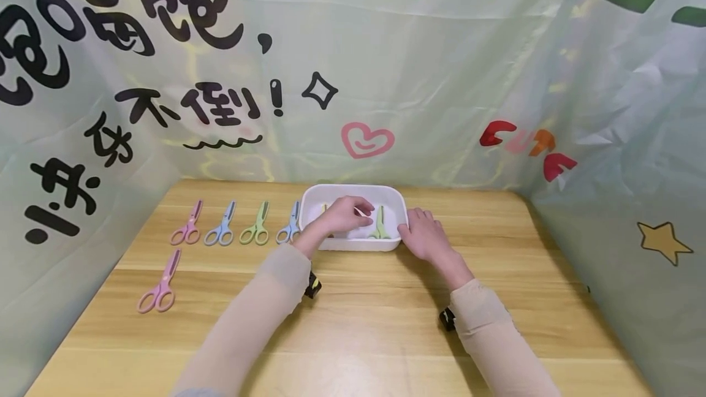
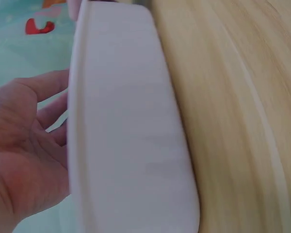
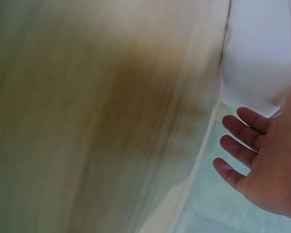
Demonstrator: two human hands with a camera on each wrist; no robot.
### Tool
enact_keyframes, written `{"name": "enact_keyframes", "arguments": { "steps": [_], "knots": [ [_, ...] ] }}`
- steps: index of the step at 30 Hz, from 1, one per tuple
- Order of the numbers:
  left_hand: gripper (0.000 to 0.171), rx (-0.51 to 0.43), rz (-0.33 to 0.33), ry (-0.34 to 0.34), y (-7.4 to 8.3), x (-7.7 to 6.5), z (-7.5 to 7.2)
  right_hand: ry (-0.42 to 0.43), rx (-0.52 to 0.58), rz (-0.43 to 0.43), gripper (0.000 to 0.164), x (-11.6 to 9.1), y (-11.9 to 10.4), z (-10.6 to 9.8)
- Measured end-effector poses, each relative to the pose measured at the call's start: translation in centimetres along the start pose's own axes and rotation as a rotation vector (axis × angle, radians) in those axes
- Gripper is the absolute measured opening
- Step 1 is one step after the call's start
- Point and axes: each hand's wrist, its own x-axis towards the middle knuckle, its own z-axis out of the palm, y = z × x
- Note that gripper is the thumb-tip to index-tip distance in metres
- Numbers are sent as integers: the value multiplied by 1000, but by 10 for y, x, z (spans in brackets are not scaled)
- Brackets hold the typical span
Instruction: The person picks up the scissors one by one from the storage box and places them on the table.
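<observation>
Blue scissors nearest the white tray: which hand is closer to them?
Left. The left hand is over the white tray, right of the blue scissors; the right hand is farther off, at the tray's right end.

Your left hand (image 1: 343, 214) mostly hides a yellowish item (image 1: 324, 207) in the white tray (image 1: 361, 245); head view cuts off your sleeves (image 1: 242, 317).

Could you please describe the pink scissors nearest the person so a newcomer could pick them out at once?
On the wooden table, start at the white tray and look left along the row of scissors. Nearer the person than its left end lie the pink scissors; unlike the row's own pink pair, they lie alone, outside it.
</observation>
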Motion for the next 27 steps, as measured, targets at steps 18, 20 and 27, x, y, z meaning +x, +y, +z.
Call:
{"name": "enact_keyframes", "arguments": {
  "steps": [18,20,27],
  "knots": [
    [56,105,-113,-56,-3,24,36,12,-8,-5,48,0,-2,0],
    [57,105,-117,-47,-4,26,38,16,-4,-3,47,0,-2,-1],
    [64,129,-127,-36,-8,30,41,11,-7,-1,48,0,-3,-1]
  ]
}}
